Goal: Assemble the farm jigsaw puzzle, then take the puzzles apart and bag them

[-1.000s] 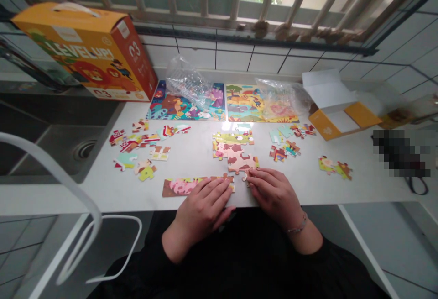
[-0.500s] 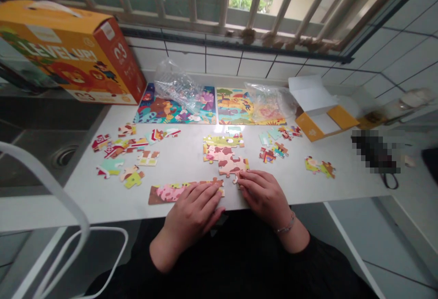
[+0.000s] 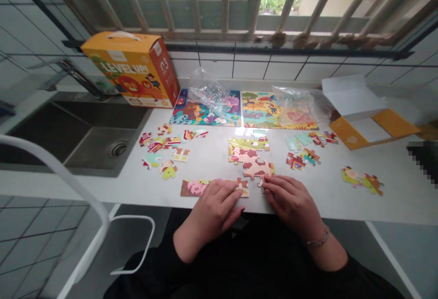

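Note:
My left hand (image 3: pixel 219 205) lies flat, fingers extended, on a joined strip of jigsaw puzzle (image 3: pixel 193 188) with a pink spotted animal, near the counter's front edge. My right hand (image 3: pixel 292 198) has its fingers together on a small puzzle piece (image 3: pixel 260 183), which they mostly cover. Just beyond both hands lies a partly joined puzzle section (image 3: pixel 257 165) showing a brown-patched cow and a green field. A narrow gap separates the strip from the piece under my right fingers.
Loose puzzle pieces lie left (image 3: pixel 167 170), right (image 3: pixel 296 161) and far right (image 3: pixel 362 180). Behind are two picture sheets (image 3: pixel 181 118) under clear plastic bags (image 3: pixel 205 90), an orange box (image 3: pixel 137 73) and an opened yellow carton (image 3: pixel 352 132). A sink (image 3: pixel 102 148) is at left; a white curved tube (image 3: pixel 68 178) crosses the foreground.
My view has swung left, so everything appears further right and more of the sink shows. Both hands keep nearly the same places on the puzzle strip and the small piece.

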A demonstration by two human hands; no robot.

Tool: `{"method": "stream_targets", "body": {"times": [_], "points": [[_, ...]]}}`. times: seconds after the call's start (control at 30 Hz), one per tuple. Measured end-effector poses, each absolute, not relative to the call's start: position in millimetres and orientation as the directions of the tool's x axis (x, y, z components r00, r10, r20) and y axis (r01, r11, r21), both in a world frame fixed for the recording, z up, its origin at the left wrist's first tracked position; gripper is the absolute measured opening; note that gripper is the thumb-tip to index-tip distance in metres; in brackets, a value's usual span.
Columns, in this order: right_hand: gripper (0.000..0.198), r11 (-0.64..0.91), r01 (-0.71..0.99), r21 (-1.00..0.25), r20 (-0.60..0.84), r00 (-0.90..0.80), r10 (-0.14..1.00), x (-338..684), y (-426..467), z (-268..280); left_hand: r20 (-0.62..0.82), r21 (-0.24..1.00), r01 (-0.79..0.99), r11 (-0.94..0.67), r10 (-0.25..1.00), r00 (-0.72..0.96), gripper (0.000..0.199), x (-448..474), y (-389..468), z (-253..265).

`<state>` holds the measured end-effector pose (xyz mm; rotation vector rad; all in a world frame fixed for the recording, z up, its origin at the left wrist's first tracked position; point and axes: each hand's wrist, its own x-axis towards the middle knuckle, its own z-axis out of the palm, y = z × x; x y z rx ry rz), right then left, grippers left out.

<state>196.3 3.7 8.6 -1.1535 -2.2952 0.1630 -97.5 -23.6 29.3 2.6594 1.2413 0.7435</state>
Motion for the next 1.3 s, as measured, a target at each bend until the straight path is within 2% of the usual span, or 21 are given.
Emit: {"method": "stream_targets", "body": {"times": [0.1,0.2,0.33,0.43,0.57,0.67,0.77,0.93,1.17,1.3], "points": [[0.028,0.620,0.703,-0.348,0.425,-0.471,0.773,196,3,10,0.399,0.307,0.791,-0.529,0.826,0.398,0.030,-113,-17,35],[0.027,0.620,0.703,-0.349,0.428,-0.469,0.772,195,3,11,0.385,0.264,0.929,-0.260,0.911,0.145,0.032,-134,-2,41],[0.026,0.630,0.699,-0.338,0.438,-0.476,0.763,194,4,11,0.233,0.111,0.973,0.201,0.947,-0.222,0.053,-161,22,50],[0.026,0.627,0.702,-0.337,0.438,-0.473,0.765,195,4,11,0.111,0.050,0.942,0.331,0.936,-0.335,0.055,-175,35,52],[0.026,0.623,0.705,-0.340,0.433,-0.470,0.769,194,3,11,0.083,0.126,0.930,0.345,0.931,-0.356,0.053,-191,45,48],[0.026,0.617,0.711,-0.337,0.431,-0.466,0.773,194,3,11,0.059,0.239,0.927,0.288,0.949,-0.310,0.047,-199,51,45],[0.027,0.617,0.710,-0.341,0.435,-0.462,0.773,193,4,12,0.066,0.290,0.928,0.235,0.962,-0.264,0.041,-202,56,44],[0.028,0.622,0.704,-0.343,0.433,-0.468,0.770,193,4,12,0.129,0.294,0.934,0.203,0.960,-0.250,0.056,-204,60,44],[0.044,0.600,0.728,-0.333,0.591,-0.334,0.734,196,-3,7,-0.001,0.396,0.883,0.252,0.962,-0.274,0.073,-212,74,46],[0.042,0.595,0.730,-0.335,0.596,-0.325,0.734,195,-4,7,0.029,0.479,0.862,0.164,0.979,-0.202,0.045,-201,70,58]]}}
